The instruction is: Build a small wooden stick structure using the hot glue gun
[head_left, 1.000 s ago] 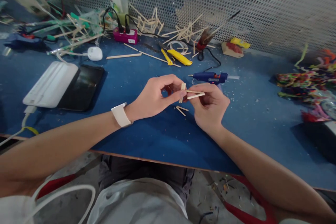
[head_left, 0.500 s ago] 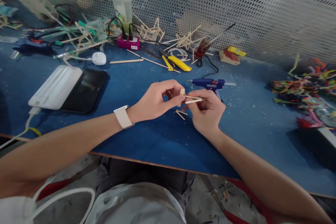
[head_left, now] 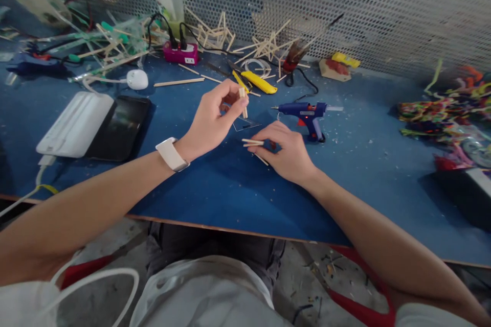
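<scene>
Your left hand [head_left: 215, 117] is raised over the middle of the blue table [head_left: 215, 189], thumb and fingertips drawn together on a small wooden piece [head_left: 243, 102], which stands roughly upright in the grip. Your right hand [head_left: 289, 153] is lower and nearer the table's front edge; thumb and forefinger are nearly together, pinching a pair of short sticks [head_left: 253, 142] whose free ends point toward the left edge. Your other fingers on that side are curled and partly hidden. A further thin stick [head_left: 262, 159] shows just under your right thumb; whether it touches the hand cannot be told. The two hands are apart. Beyond your right hand, a blue glue gun [head_left: 312, 110] lies with its nozzle toward the left edge and a small red light showing. A yellow cutter [head_left: 261, 83] lies behind your left hand, toward the back edge, where stick frames [head_left: 270, 46] are set before the perforated metal panel [head_left: 383, 15]. Near the left edge, a white power bank [head_left: 74, 123] lies against a black phone [head_left: 120, 127]. A heap of coloured strands [head_left: 433, 117] occupies the right end. Your left wrist carries a white band [head_left: 172, 154].
</scene>
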The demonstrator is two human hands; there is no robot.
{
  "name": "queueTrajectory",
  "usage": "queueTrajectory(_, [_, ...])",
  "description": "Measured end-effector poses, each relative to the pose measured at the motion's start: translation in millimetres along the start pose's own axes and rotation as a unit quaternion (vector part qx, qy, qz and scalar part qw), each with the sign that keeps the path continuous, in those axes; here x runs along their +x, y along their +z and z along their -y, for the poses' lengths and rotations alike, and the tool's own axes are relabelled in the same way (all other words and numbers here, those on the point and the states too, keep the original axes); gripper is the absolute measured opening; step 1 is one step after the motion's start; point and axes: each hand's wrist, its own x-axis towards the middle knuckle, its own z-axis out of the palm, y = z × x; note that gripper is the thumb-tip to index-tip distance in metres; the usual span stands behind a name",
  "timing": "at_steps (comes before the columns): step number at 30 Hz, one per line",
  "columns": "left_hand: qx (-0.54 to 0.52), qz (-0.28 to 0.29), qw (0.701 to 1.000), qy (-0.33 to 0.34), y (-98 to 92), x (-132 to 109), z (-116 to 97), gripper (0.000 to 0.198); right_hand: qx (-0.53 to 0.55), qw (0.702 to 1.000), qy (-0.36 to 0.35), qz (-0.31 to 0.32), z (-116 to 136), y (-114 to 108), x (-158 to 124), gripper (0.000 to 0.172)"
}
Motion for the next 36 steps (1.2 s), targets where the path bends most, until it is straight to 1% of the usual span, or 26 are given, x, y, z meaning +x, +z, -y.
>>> queueTrajectory(1, [-0.007, 0.004, 1.0, -0.004, 0.7, -1, 1, 0.048, -0.021, 0.999, -0.004, 0.038, 0, -1, 1, 0.003])
queueTrajectory(3, [-0.02, 0.01, 1.0, -0.015, 2.6, -2, 3, 0.047, -0.054, 0.996, 0.008, 0.075, 1, -4, 1, 0.01])
queueTrajectory(5, [-0.024, 0.009, 0.999, -0.02, 3.8, -3, 4, 0.049, -0.071, 0.994, 0.017, 0.08, 2, -8, 0, 0.027])
queueTrajectory(7, [-0.02, 0.007, 1.0, -0.019, 3.9, -3, 6, 0.05, -0.079, 0.994, 0.001, 0.07, 6, -14, 0, 0.046])
queueTrajectory(8, [-0.017, 0.006, 1.0, -0.018, 3.5, -3, 7, 0.049, -0.083, 0.994, -0.014, 0.065, 9, -18, 0, 0.05])
queueTrajectory(9, [-0.014, 0.005, 1.0, -0.019, 3.1, -2, 9, 0.048, -0.089, 0.994, -0.03, 0.058, 12, -22, 1, 0.049])
queueTrajectory(11, [-0.011, 0.005, 0.999, -0.03, 2.3, -1, 13, 0.045, -0.112, 0.992, -0.059, 0.017, 18, -32, 4, 0.042])
queueTrajectory(13, [-0.016, 0.006, 0.999, -0.048, 2.1, -1, 17, 0.043, -0.154, 0.983, -0.076, -0.067, 23, -48, 8, 0.034])
queueTrajectory(14, [-0.021, 0.008, 0.998, -0.054, 2.3, -1, 18, 0.042, -0.184, 0.972, -0.083, -0.118, 24, -59, 11, 0.03])
queueTrajectory(15, [-0.027, 0.011, 0.998, -0.058, 2.7, -1, 20, 0.042, -0.219, 0.958, -0.07, -0.171, 23, -70, 14, 0.029])
queueTrajectory(16, [-0.031, 0.013, 0.998, -0.059, 3.2, -1, 21, 0.042, -0.246, 0.945, -0.053, -0.21, 19, -83, 16, 0.032])
queueTrajectory(17, [-0.033, 0.014, 0.997, -0.061, 3.8, -1, 22, 0.042, -0.255, 0.937, -0.035, -0.235, 12, -95, 18, 0.044])
queueTrajectory(18, [-0.036, 0.016, 0.997, -0.064, 4.4, -2, 22, 0.041, -0.243, 0.941, 0.0, -0.235, 3, -106, 19, 0.059])
queueTrajectory(19, [-0.038, 0.018, 0.997, -0.07, 5.1, -2, 22, 0.041, -0.207, 0.955, 0.044, -0.21, -8, -116, 20, 0.074])
queueTrajectory(20, [-0.044, 0.019, 0.996, -0.081, 5.9, -3, 22, 0.041, -0.158, 0.969, 0.086, -0.17, -21, -123, 19, 0.082])
queueTrajectory(21, [-0.055, 0.019, 0.993, -0.098, 6.6, -3, 20, 0.042, -0.101, 0.979, 0.123, -0.128, -34, -127, 17, 0.084])
queueTrajectory(23, [-0.09, 0.016, 0.986, -0.138, 8.0, -5, 17, 0.047, -0.006, 0.981, 0.17, -0.092, -57, -129, 13, 0.086])
queueTrajectory(24, [-0.11, 0.015, 0.982, -0.154, 8.7, -5, 16, 0.049, 0.006, 0.979, 0.186, -0.082, -66, -126, 11, 0.081])
queueTrajectory(25, [-0.125, 0.016, 0.979, -0.161, 9.2, -5, 14, 0.051, 0.008, 0.979, 0.198, -0.05, -73, -123, 9, 0.075])
queueTrajectory(27, [-0.136, 0.018, 0.978, -0.159, 9.7, -6, 12, 0.052, -0.006, 0.981, 0.196, -0.001, -81, -116, 6, 0.054])
queueTrajectory(28, [-0.134, 0.017, 0.979, -0.154, 9.8, -6, 12, 0.052, -0.026, 0.982, 0.187, 0.01, -84, -112, 5, 0.044])
queueTrajectory(29, [-0.131, 0.014, 0.979, -0.153, 9.6, -6, 12, 0.05, -0.052, 0.983, 0.177, 0.009, -86, -109, 4, 0.04])
queueTrajectory(30, [-0.128, 0.011, 0.979, -0.156, 9.4, -6, 12, 0.048, -0.083, 0.982, 0.171, -0.002, -88, -105, 3, 0.04])
queueTrajectory(33, [-0.138, 0.006, 0.975, -0.177, 9.4, -7, 12, 0.038, -0.153, 0.971, 0.177, -0.052, -90, -94, 2, 0.039])
queueTrajectory(35, [-0.154, 0.009, 0.968, -0.196, 10.3, -8, 11, 0.031, -0.148, 0.969, 0.177, -0.083, -87, -84, 2, 0.04])
queueTrajectory(36, [-0.164, 0.013, 0.964, -0.207, 11.1, -8, 10, 0.028, -0.124, 0.973, 0.169, -0.096, -83, -78, 3, 0.043])
